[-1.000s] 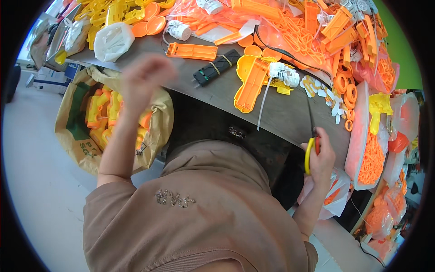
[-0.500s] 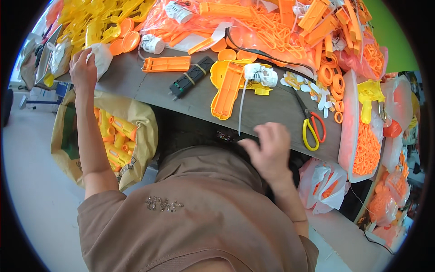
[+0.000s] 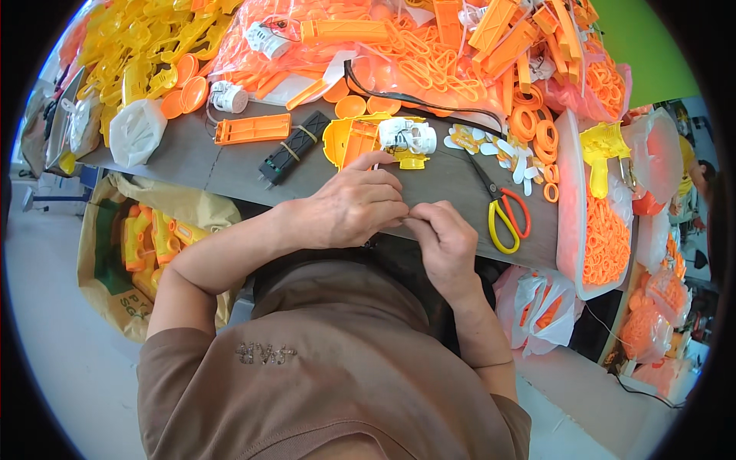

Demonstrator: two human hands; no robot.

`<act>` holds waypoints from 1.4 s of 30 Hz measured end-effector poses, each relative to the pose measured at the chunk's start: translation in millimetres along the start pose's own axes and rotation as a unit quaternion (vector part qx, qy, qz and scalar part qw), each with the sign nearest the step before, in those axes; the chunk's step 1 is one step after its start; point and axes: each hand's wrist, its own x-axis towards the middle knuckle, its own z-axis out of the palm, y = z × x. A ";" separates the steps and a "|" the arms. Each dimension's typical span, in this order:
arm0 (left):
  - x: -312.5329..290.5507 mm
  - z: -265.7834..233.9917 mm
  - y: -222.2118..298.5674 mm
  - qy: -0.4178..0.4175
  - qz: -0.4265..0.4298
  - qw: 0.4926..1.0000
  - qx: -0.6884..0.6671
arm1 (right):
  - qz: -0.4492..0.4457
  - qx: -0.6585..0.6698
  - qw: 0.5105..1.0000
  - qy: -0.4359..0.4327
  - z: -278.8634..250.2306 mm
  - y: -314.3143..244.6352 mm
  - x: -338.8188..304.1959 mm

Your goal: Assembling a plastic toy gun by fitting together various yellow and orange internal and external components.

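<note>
My left hand [image 3: 354, 201] is closed just in front of the yellow half-shell [image 3: 335, 139], its fingers covering part of the orange tray [image 3: 364, 138] lying in it. Fingertips of my right hand [image 3: 447, 244] pinch close against it, near the table's front edge. Whatever sits between the fingers is too small or hidden to name. A white cylindrical motor unit [image 3: 408, 136] rests on the shell's right side. Left of the shell lies a black bar-shaped tool [image 3: 295, 147] with a band around it, and beyond that another orange tray [image 3: 253, 129].
Scissors [image 3: 502, 211] with red and yellow handles lie right of my hands, below small white and amber pieces [image 3: 510, 157]. Orange and yellow parts heap along the back. A white plastic bag [image 3: 138, 132] stands left; a tub of orange rings [image 3: 609, 245] stands right. A paper sack [image 3: 107, 307] holds yellow parts.
My left hand has come from the white plastic bag to the table's middle and now meets my right hand. The right hand's spread fingers have closed into a pinch. The view has shifted slightly.
</note>
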 end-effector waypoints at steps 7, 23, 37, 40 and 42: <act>7.6 12.4 -4.0 0.024 -0.047 0.997 -0.055 | 0.104 0.139 0.985 -0.011 -13.0 -1.7 7.2; 8.5 17.0 -4.0 0.085 -0.151 0.982 -0.074 | 0.173 -0.246 0.931 0.206 -175.1 71.4 42.4; 17.8 15.1 3.1 0.123 -0.205 0.961 -0.139 | 0.252 -0.433 0.865 -0.034 -262.9 151.1 15.5; 19.7 14.3 5.0 0.138 -0.214 0.954 -0.160 | 0.318 -0.410 0.854 -0.030 -260.0 151.8 16.8; 20.2 12.5 5.0 0.133 -0.212 0.951 -0.179 | 0.327 -0.376 0.867 0.008 -265.8 157.4 9.0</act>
